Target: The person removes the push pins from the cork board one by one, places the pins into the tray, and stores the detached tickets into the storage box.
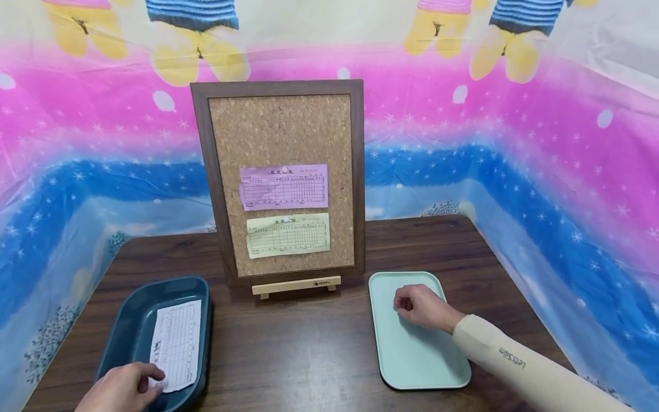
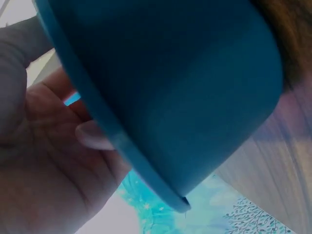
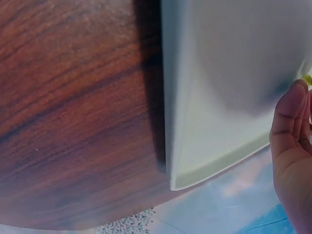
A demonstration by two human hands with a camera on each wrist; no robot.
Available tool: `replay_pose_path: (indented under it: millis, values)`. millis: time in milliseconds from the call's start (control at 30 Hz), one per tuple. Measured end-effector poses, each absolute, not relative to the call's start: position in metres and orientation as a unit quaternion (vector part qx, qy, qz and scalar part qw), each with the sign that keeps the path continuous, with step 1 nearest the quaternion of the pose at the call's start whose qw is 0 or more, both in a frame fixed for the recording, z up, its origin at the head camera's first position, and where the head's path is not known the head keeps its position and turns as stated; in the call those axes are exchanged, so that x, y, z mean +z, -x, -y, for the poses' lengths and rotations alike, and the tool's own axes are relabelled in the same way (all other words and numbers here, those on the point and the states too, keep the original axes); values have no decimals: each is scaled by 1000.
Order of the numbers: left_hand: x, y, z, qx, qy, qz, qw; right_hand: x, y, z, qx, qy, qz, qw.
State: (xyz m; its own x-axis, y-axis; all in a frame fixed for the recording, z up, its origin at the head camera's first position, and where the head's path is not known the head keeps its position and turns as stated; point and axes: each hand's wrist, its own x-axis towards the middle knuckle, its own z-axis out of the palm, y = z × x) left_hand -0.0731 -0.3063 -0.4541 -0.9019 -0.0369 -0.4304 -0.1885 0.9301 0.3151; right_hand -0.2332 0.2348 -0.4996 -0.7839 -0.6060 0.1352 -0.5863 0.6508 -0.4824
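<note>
A white printed receipt slip (image 1: 177, 343) lies in the dark teal tub (image 1: 126, 320), its lower end between the thumb and fingers of my left hand (image 1: 120, 389). Seen from the left wrist, that hand (image 2: 53, 146) reaches over the tub's rim (image 2: 117, 136), which hides the fingertips. My right hand (image 1: 422, 307) is above the pale green tray (image 1: 427, 366), fingers curled and tips together. In the right wrist view the right hand (image 3: 295, 141) pinches a small yellow-green thing (image 3: 307, 79), perhaps a pushpin, partly cut off by the frame edge.
A framed corkboard (image 1: 283, 131) leans on a small wooden stand (image 1: 297, 285) at the table's middle back. Pinned to it are a purple slip (image 1: 283, 191) and, below, a light green slip (image 1: 288, 237). Printed cloth (image 1: 427, 114) hangs around the brown table (image 1: 288, 355).
</note>
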Motion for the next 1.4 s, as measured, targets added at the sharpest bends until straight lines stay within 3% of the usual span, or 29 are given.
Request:
replay_pose_path:
  millis: [133, 400, 933, 1400]
  values:
    - [-450, 75, 302, 188, 56, -957, 214, -497, 234, -233, -258, 325, -910, 11]
    - [-425, 82, 295, 203, 39, -965, 158, -487, 235, -227, -262, 309, -914, -26]
    - [-383, 91, 272, 209, -36, -975, -58, -459, 230, -201, -303, 357, -866, -174]
    - [-373, 103, 258, 222, -91, -950, -199, -437, 235, -183, -310, 365, -853, -209]
